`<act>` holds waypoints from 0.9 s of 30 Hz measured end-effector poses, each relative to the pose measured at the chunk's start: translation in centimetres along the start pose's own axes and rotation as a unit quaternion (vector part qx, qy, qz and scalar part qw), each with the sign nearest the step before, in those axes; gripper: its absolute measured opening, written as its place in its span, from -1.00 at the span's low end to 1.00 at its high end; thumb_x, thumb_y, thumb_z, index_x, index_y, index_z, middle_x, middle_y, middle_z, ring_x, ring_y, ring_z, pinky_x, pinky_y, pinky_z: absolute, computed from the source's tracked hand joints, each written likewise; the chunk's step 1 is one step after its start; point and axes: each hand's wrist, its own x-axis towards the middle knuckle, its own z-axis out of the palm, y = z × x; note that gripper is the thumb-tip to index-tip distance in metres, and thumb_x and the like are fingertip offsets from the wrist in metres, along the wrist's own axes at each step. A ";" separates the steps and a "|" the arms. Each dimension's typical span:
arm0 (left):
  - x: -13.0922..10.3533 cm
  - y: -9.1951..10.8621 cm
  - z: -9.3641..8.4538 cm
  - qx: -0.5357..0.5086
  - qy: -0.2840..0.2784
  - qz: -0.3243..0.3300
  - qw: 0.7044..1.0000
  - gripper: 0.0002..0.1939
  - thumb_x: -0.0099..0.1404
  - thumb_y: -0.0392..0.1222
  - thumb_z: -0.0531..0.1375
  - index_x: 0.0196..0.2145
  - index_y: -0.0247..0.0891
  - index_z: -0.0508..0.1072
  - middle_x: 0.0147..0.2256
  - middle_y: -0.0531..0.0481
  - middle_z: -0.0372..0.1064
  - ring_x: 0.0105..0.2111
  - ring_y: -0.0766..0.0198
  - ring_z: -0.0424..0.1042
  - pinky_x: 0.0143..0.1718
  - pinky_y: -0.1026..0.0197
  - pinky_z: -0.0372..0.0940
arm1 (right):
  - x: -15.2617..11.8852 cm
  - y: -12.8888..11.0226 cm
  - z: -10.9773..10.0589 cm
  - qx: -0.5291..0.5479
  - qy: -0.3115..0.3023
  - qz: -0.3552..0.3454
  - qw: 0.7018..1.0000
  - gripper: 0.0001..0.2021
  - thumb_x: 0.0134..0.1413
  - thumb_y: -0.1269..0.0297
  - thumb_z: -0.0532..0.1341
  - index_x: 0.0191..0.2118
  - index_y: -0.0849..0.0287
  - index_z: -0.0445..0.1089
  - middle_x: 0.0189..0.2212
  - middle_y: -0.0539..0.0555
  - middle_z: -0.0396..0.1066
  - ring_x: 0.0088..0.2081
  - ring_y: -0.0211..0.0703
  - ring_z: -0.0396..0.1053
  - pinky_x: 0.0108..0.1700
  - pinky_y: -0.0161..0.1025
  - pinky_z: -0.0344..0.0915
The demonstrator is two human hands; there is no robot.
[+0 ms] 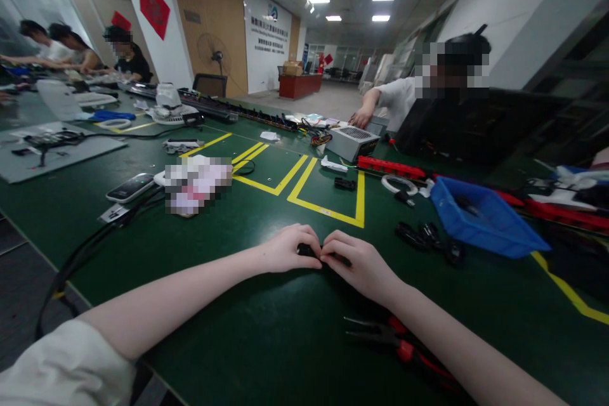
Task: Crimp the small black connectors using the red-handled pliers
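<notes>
Over the green table, my left hand (289, 250) and my right hand (358, 264) meet at the fingertips. A small black part (308, 251) shows inside the curl of my left fingers; its kind is too small and dark to make out. My right thumb and fingers are pinched together against it, and whatever lies between their tips is hidden. Below my right forearm are pliers with red and black handles (405, 350), jaws pointing left and partly apart. Several black cable pieces (423, 236) lie to the right of my right hand.
A blue plastic tray (495, 228) stands at the right. Beyond my hands, yellow tape (328, 210) marks the table (266, 330), with a small black piece (345, 184) inside. A phone (200, 184) and cables lie left. Across the table a person's hand (364, 115) is near a power supply (354, 139).
</notes>
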 end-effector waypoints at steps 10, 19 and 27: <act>0.1 -0.3 -0.3 -0.005 -0.020 0.013 1.000 -0.78 0.15 -0.13 0.41 -0.24 -0.22 0.56 -0.15 -0.02 0.44 -0.09 0.16 0.42 0.02 0.09 0.23 | 0.0 -0.1 0.1 -0.064 0.005 -0.023 0.998 -0.89 0.26 0.35 0.15 -0.27 0.13 0.43 -0.23 0.04 0.45 -0.31 -0.26 0.37 -0.27 -0.27 0.28; -0.2 0.5 -0.7 0.019 -0.046 0.028 0.998 -0.83 0.30 -0.12 0.29 -0.22 -0.27 0.50 -0.15 -0.06 0.40 -0.11 0.17 0.42 -0.01 0.12 0.27 | 0.1 -0.3 0.0 -0.109 -0.010 -0.030 0.994 -0.88 0.25 0.35 0.13 -0.29 0.14 0.40 -0.30 0.04 0.43 -0.38 -0.26 0.33 -0.33 -0.26 0.24; -0.8 0.5 -2.3 -0.017 -0.098 0.055 0.993 -0.61 0.29 -0.18 0.30 0.05 -0.25 0.39 0.01 -0.15 0.34 0.02 0.15 0.37 0.08 0.09 0.27 | -0.1 0.7 -0.1 -0.094 -0.017 -0.008 0.995 -0.89 0.24 0.35 0.11 -0.27 0.13 0.39 -0.29 0.06 0.44 -0.38 -0.23 0.34 -0.34 -0.24 0.26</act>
